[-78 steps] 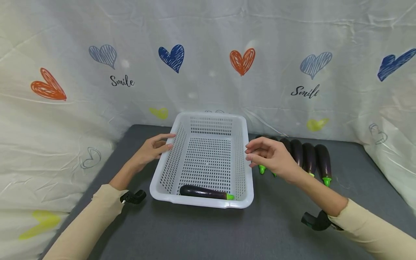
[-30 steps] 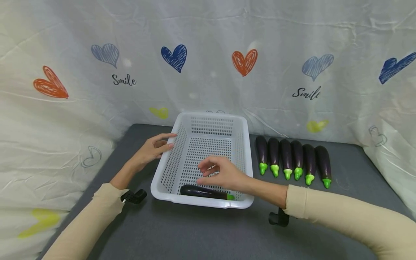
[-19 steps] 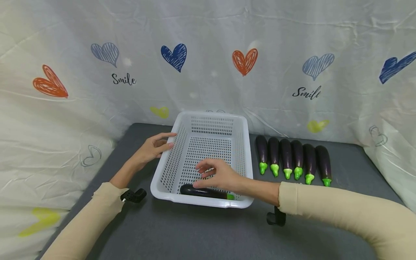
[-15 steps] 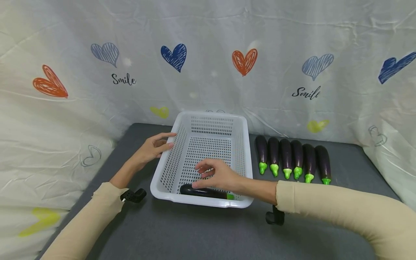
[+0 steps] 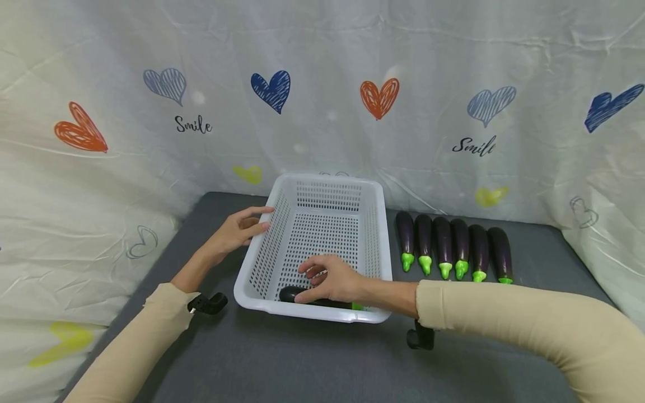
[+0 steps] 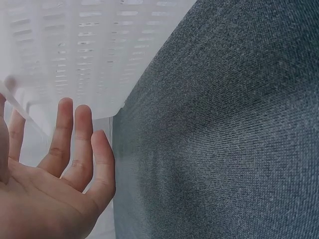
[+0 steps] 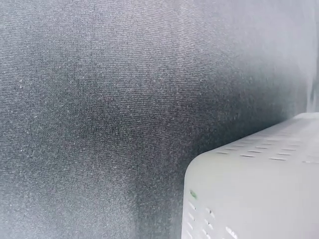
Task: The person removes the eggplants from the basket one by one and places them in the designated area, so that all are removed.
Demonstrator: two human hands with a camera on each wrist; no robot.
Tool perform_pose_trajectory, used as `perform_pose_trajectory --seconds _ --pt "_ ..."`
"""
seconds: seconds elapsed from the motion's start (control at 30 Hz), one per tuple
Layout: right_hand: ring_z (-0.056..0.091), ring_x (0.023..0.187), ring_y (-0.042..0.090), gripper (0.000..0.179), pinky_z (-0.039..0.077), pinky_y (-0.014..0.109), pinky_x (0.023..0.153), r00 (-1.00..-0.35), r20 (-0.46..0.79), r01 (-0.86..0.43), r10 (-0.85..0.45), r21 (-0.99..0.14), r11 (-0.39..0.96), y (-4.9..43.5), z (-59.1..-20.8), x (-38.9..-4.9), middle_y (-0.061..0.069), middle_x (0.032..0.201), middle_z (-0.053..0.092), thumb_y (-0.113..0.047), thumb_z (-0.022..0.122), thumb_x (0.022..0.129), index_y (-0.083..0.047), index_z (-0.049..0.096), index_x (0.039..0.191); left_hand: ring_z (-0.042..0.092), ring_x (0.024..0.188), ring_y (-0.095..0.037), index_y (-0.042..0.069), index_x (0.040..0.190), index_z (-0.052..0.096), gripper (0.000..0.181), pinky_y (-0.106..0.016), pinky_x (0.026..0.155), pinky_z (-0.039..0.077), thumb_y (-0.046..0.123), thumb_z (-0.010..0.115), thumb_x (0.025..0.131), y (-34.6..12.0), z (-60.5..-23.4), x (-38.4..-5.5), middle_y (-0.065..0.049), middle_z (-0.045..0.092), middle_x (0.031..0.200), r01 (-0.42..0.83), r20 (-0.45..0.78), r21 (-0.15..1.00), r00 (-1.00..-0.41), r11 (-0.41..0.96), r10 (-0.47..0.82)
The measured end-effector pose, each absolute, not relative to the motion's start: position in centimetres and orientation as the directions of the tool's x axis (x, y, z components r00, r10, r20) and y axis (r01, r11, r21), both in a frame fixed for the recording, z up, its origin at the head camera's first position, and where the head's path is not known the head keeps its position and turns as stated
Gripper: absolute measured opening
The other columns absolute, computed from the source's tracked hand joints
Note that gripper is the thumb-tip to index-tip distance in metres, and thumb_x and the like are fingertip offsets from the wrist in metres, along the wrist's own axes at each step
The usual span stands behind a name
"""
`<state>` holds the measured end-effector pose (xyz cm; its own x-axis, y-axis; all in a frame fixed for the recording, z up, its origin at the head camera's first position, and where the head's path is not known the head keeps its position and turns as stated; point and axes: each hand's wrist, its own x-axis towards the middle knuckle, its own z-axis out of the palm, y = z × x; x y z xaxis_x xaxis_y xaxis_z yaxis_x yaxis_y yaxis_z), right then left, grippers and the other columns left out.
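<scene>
A white perforated plastic basket (image 5: 252,285) stands on the grey table, with one dark purple eggplant (image 5: 289,293) lying along its near end. My left hand (image 5: 234,230) rests at the basket's left rim, thumb and index finger touching it. In the left wrist view the other fingers (image 6: 82,144) are extended loosely beside the outer wall. Inside the basket my right hand (image 5: 335,280) is over the eggplant, thumb across it and fingers apart from the thumb. The hand covers the eggplant's middle. The right wrist view shows no hand, only the basket (image 7: 254,184) and cloth.
Several more eggplants (image 5: 443,243) with green stems lie in a row on the grey cloth-covered table (image 5: 302,364), right of the basket. A white curtain (image 5: 322,129) printed with hearts hangs behind and at the sides.
My right hand has moved left from the basket's right rim into the basket and then lowered to the eggplant. My left hand has stayed at the rim.
</scene>
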<state>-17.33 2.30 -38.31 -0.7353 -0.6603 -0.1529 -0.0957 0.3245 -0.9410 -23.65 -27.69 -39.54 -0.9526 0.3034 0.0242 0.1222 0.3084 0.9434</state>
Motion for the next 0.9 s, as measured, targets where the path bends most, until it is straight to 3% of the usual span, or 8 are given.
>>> perform_pose_trajectory --seconds 0.23,0.63,0.9 --pt "0.065 0.094 0.025 0.047 0.054 0.033 0.083 -0.712 -0.138 -0.126 -0.689 -0.940 0.318 2.09 -38.59 -17.36 0.018 0.112 0.064 -0.005 0.087 0.080 0.003 0.067 0.121 0.067 0.103 -0.033 0.014 0.152 0.049 0.054 -0.044 0.080 0.056 0.024 0.067 0.102 -27.65 -39.59 -23.62 -0.023 0.061 0.127 0.128 0.028 0.939 -0.954 0.320 0.299" --pt "0.065 0.093 0.026 0.034 0.055 0.032 0.080 -0.675 -0.136 -0.165 -0.725 -0.930 0.328 1.85 -38.55 -17.50 0.013 0.104 0.068 0.004 0.083 0.081 0.001 0.073 0.113 0.067 0.104 -0.033 0.014 0.151 0.049 0.054 -0.043 0.080 0.056 0.023 0.067 0.102 -27.60 -39.51 -23.63 -0.023 0.061 0.128 0.120 0.023 0.944 -0.954 0.308 0.299" --pt "0.063 0.097 0.027 0.037 0.055 0.033 0.082 -0.720 -0.091 -0.158 -0.688 -0.944 0.290 2.08 -38.26 -17.77 0.009 0.106 0.067 0.000 0.084 0.081 -0.001 0.072 0.116 0.067 0.103 -0.033 0.014 0.151 0.049 0.054 -0.043 0.080 0.056 0.024 0.067 0.102 -27.62 -39.58 -23.62 -0.023 0.062 0.127 0.120 0.021 0.938 -0.956 0.326 0.293"
